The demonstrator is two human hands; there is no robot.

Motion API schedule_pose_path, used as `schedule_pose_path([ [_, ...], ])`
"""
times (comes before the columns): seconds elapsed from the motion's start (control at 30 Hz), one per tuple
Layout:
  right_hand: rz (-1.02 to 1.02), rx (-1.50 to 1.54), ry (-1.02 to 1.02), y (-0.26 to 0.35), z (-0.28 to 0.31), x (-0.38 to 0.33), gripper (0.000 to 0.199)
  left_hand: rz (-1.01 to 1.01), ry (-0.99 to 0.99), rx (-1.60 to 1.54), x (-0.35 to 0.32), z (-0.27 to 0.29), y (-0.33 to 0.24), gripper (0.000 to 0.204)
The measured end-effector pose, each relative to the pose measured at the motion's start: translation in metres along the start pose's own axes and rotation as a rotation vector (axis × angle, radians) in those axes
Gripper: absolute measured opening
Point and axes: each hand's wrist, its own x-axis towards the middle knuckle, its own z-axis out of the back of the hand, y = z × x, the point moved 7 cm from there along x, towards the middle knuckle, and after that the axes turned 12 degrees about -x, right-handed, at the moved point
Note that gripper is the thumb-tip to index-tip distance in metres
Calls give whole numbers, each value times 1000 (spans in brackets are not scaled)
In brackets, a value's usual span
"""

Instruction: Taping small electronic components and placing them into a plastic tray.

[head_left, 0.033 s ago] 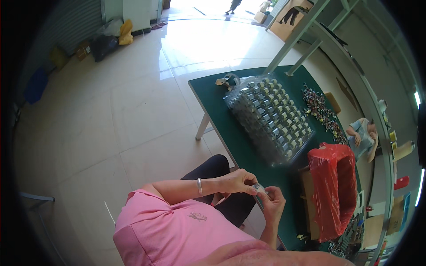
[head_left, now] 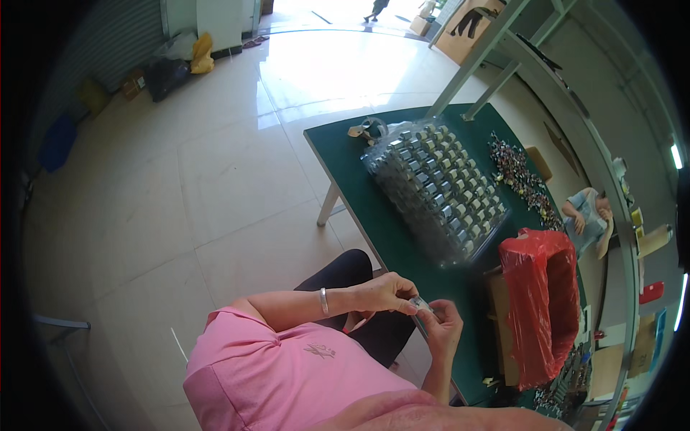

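On the pink fabric shirt (head_left: 273, 370), a script-like chest mark (head_left: 320, 350) is too small to be read. A small silver-and-pale piece (head_left: 422, 305) is pinched by the bare left hand (head_left: 381, 293) and bare right hand (head_left: 443, 325), near the green-topped table (head_left: 471, 366). It is judged light, stiff, perhaps slippery, best gripped at its ends; no label on it is legible.

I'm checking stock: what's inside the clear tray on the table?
Rows of small pieces, silver and cream-coloured, show in the clear tray. Anything beneath them is covered.
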Motion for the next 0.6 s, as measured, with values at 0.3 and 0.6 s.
schedule_pose_path([
  [0.3,-85,-37,130,-4,3,43,39,166,0,-533,33,26,30,10],
  [0.6,-168,56,113,-14,22,20,36,183,114,-562,43,6,45,29],
])
